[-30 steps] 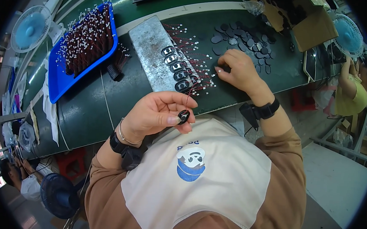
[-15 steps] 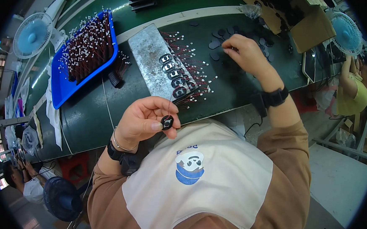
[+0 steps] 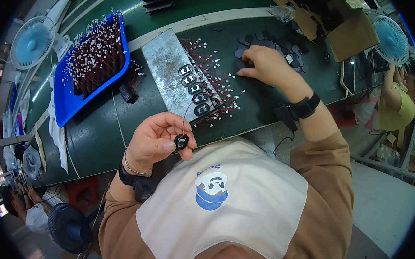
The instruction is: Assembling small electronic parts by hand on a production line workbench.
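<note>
Small black oval part (image 3: 181,141), with a pale centre and a thin red wire rising from it, pinched between thumb and fingers (image 3: 181,126) of the left hand (image 3: 157,140), held above the counter (image 3: 97,137) edge. Flat black discs (image 3: 256,37), scattered loosely on the counter, lie under and around the right hand (image 3: 263,64), whose fingertips press one.

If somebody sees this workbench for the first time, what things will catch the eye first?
The blue tray at the far left, packed with red wires with white tips, stands out most. Near the body, the left hand pinches a small black part with a thin wire. The right hand rests on black discs scattered on the green table.
</note>
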Motion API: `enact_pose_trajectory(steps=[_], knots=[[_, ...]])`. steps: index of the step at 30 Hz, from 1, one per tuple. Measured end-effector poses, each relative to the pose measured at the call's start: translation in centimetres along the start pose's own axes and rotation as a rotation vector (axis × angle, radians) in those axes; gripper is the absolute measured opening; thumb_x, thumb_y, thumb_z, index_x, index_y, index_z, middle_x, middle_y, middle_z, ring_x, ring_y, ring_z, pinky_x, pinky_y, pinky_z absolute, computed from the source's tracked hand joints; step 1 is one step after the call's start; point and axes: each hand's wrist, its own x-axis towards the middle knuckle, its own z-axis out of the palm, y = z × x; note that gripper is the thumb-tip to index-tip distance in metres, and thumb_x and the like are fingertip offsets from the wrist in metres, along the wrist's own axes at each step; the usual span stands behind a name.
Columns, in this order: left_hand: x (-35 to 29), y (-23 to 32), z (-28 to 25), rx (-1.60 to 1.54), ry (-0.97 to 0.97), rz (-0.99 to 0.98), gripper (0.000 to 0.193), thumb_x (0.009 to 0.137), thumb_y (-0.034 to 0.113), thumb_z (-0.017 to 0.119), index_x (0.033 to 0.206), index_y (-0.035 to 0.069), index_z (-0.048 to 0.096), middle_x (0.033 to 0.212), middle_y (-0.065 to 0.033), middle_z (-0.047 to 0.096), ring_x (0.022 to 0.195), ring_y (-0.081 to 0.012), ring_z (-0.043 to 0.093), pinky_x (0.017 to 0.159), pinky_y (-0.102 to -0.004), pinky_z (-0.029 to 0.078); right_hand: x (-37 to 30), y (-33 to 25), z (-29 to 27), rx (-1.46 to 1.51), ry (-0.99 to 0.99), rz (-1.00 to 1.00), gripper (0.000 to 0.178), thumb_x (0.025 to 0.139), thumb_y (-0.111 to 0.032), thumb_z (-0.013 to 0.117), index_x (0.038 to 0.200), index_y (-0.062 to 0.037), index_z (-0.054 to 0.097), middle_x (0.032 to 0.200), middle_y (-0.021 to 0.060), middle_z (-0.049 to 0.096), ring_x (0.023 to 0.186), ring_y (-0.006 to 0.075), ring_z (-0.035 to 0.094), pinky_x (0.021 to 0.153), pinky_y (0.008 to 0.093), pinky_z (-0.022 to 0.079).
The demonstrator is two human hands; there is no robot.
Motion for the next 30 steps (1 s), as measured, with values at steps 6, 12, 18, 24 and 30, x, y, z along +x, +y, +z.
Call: enact_pose_trajectory(steps=[6, 12, 18, 24, 30], knots=[[-0.4, -0.1, -0.5, 0.068, 0.03, -0.008, 0.043, 0.078, 0.009, 0.068, 0.111, -0.007, 0.047, 0.096, -0.0268, 0.06, 0.075, -0.0319, 0.066, 0.066, -0.0384, 0.056, -0.8, 0.0, 0.4, 0.012, 0.011, -0.264, 0.022, 0.073, -0.015, 0.068, 0.092, -0.0067, 0.064, 0.089, 0.0098, 0.057, 0.088, 0.0294, 0.055, 0.075, 0.0383, 0.046], [-0.5, 0.0, -0.8, 0.072, 0.026, 0.004, 0.042, 0.077, 0.009, 0.068, 0.11, -0.007, 0.047, 0.096, -0.0269, 0.06, 0.076, -0.0319, 0.066, 0.066, -0.0379, 0.056, -1.6, 0.5, 0.4, 0.098, 0.134, -0.238, 0.023, 0.071, -0.016, 0.07, 0.091, -0.0058, 0.064, 0.088, 0.0102, 0.057, 0.087, 0.0304, 0.055, 0.075, 0.0387, 0.046], [-0.3, 0.1, -1.0, 0.06, 0.02, 0.004, 0.041, 0.077, 0.008, 0.068, 0.11, -0.007, 0.047, 0.095, -0.027, 0.06, 0.075, -0.0319, 0.066, 0.066, -0.0379, 0.056, -2.7, -1.4, 1.9, 0.176, 0.276, -0.03, 0.025, 0.069, -0.015, 0.071, 0.089, -0.0026, 0.063, 0.084, 0.0101, 0.057, 0.081, 0.0289, 0.056, 0.07, 0.036, 0.047], [-0.1, -0.3, -0.5, 0.065, 0.034, -0.027, 0.042, 0.077, 0.008, 0.067, 0.11, -0.008, 0.047, 0.096, -0.0275, 0.06, 0.075, -0.032, 0.066, 0.066, -0.0379, 0.056, -2.1, -2.2, 1.7, 0.059, 0.229, -0.03, 0.025, 0.067, -0.019, 0.073, 0.083, -0.0031, 0.063, 0.08, 0.0106, 0.058, 0.08, 0.0302, 0.057, 0.07, 0.0375, 0.047], [0.0, -0.2, -0.1, 0.049, 0.058, -0.037, 0.044, 0.077, 0.008, 0.068, 0.112, -0.008, 0.047, 0.097, -0.0277, 0.06, 0.076, -0.0318, 0.066, 0.068, -0.0369, 0.056, -1.1, -1.8, 0.9, -0.046, 0.151, -0.157, 0.023, 0.064, -0.021, 0.073, 0.077, -0.0033, 0.064, 0.073, 0.0106, 0.058, 0.072, 0.0293, 0.058, 0.065, 0.0373, 0.048]])
